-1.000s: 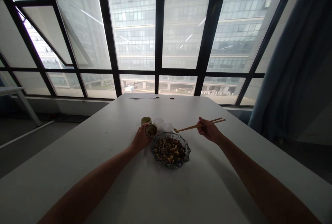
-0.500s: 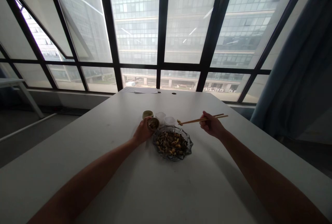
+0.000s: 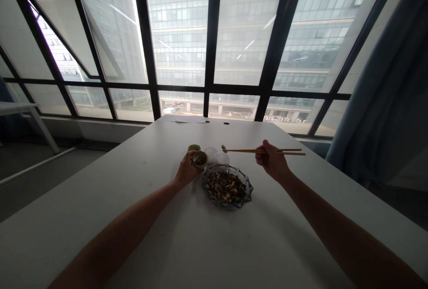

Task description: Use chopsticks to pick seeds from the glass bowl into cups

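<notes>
My left hand (image 3: 186,171) is wrapped round a small brownish cup (image 3: 199,159) with some dark pieces inside, its mouth tilted towards me. In my right hand (image 3: 272,161) is a pair of wooden chopsticks (image 3: 289,151), pointing left. A small pale piece, perhaps a peanut (image 3: 224,148), is pinched at their tips, above the white cups. Between my arms stands a scalloped glass bowl (image 3: 249,189) of dark striped seeds and peanuts in shells (image 3: 229,194). Behind it are two small whitish cups, one (image 3: 210,154) beside the other (image 3: 222,158). A greenish cup (image 3: 194,147) is partly hidden behind my left hand.
The white table (image 3: 140,231) reaches to the windows, with sheets of paper (image 3: 187,119) and a dark round hole (image 3: 226,123) near its far edge. A blue curtain (image 3: 377,101) hangs at the right. Another white table (image 3: 20,107) stands at the far left.
The chopstick tips with the pale piece have moved left and slightly up, towards the cup in my left hand. The whole view has shifted slightly.
</notes>
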`<state>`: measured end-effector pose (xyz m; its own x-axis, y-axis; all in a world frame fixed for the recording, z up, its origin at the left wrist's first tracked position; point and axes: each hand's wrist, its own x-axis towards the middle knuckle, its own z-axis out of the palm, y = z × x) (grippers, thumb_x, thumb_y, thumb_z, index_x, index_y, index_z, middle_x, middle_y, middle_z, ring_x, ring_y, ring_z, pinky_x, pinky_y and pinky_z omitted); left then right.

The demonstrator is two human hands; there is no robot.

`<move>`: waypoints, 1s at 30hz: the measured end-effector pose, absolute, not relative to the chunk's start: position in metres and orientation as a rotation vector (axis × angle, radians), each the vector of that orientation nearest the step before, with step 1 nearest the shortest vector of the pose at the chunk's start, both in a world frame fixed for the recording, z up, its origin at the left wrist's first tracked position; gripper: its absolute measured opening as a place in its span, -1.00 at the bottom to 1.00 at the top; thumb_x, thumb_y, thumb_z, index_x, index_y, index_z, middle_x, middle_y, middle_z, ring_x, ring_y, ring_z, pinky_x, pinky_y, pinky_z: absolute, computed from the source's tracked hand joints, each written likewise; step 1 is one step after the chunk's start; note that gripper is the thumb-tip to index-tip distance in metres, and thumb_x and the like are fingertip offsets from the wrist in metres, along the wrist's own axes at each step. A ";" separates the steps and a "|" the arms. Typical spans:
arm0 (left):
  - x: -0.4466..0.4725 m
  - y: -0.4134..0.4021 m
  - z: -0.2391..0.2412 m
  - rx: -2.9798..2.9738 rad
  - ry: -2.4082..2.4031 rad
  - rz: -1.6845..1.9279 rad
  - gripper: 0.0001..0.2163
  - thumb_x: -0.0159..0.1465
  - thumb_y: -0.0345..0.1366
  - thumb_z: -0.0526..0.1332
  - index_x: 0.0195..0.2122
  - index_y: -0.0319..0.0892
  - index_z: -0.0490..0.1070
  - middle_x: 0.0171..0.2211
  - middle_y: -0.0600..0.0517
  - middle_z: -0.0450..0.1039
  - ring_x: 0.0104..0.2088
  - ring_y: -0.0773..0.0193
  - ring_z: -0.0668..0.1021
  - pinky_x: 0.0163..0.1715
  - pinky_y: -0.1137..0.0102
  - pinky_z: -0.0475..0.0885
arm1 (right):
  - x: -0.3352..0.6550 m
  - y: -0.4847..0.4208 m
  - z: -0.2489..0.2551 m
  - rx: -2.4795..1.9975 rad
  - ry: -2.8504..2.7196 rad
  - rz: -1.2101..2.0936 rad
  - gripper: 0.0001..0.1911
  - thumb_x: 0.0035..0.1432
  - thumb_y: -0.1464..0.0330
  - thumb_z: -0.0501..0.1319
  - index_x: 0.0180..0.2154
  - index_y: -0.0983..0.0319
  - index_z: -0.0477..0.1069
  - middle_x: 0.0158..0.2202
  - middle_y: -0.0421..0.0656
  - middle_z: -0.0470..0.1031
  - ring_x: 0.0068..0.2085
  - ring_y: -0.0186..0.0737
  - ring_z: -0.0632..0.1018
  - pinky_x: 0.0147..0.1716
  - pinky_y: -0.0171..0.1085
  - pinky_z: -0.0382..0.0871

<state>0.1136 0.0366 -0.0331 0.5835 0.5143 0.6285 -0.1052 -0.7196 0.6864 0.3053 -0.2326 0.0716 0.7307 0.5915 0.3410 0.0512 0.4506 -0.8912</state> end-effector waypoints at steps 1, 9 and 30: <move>0.114 0.037 -0.034 2.126 0.311 1.150 -0.31 -0.07 -0.24 0.51 0.09 -0.12 0.29 -0.02 -0.11 0.52 -0.10 0.08 0.61 -0.12 0.19 0.57 | 0.293 -0.226 0.073 -1.110 -0.751 0.323 -0.50 0.03 -0.08 0.40 -0.49 0.24 0.46 -0.67 -0.18 0.45 -0.70 -0.37 0.40 -0.77 -0.38 0.23; 0.115 0.031 -0.034 2.186 0.290 1.162 -0.36 -0.01 -0.25 0.48 0.10 -0.13 0.32 -0.03 -0.13 0.53 -0.05 0.06 0.61 -0.04 0.18 0.54 | 0.239 -0.175 0.070 -1.347 -0.997 0.286 -0.39 0.00 -0.20 0.32 -0.48 0.26 0.50 -0.62 -0.14 0.50 -0.65 -0.33 0.48 -0.69 -0.36 0.34; 0.115 0.036 -0.035 2.264 0.351 1.049 -0.40 0.03 -0.23 0.46 0.11 -0.18 0.39 0.06 -0.17 0.49 0.06 -0.05 0.56 0.07 0.09 0.50 | 0.282 -0.240 0.082 -1.715 -1.252 0.271 -0.42 0.08 -0.14 0.29 -0.50 0.28 0.51 -0.62 -0.12 0.53 -0.65 -0.35 0.46 -0.70 -0.41 0.28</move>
<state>0.1148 0.0355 -0.0348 0.6509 0.4695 0.5966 -0.0155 -0.7774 0.6288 0.2823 -0.2398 0.0825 0.4487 0.8280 0.3363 0.6148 -0.0128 -0.7886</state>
